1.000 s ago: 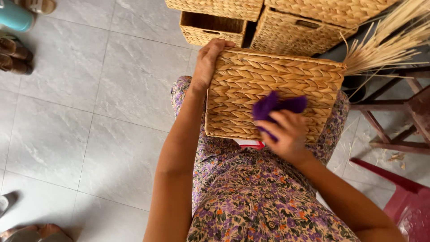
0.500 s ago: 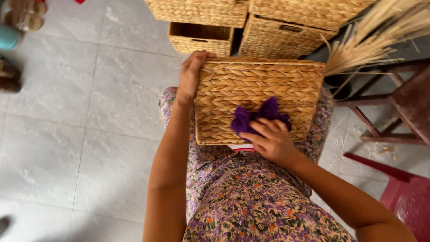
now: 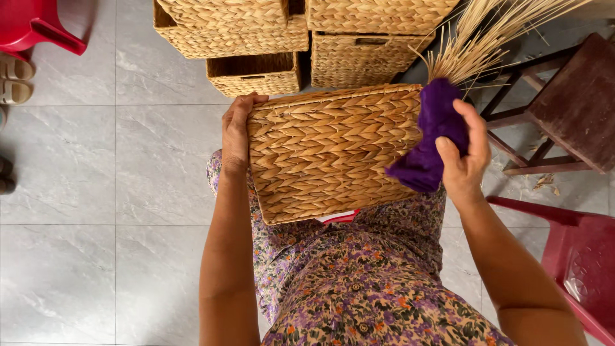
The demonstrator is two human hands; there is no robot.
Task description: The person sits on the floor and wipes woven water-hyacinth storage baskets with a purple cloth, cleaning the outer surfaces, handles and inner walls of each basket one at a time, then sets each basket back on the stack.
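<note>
Grey marbled floor tiles (image 3: 96,166) lay below, with stacked woven baskets (image 3: 256,74) ahead — the open one showed nothing inside. The left hand (image 3: 236,131) gripped the flat woven basket (image 3: 333,150) on the lap; the right hand (image 3: 464,157) pinched a purple cloth (image 3: 432,138) at its right edge.

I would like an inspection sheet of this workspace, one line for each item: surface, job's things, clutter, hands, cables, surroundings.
Surface: grey tiled floor; the work rests on the person's lap in a flowered dress.
Job's things: woven basket lying flat side up on the lap; purple cloth at its right edge.
Clutter: bundle of dry straw behind the basket; straw bits on the floor at right.
Hands: left hand grips the basket's left edge; right hand holds the purple cloth.
Cables: nothing seen.
Surroundings: stacked woven baskets ahead, dark wooden stool and red plastic chair at right, sandals at left.
</note>
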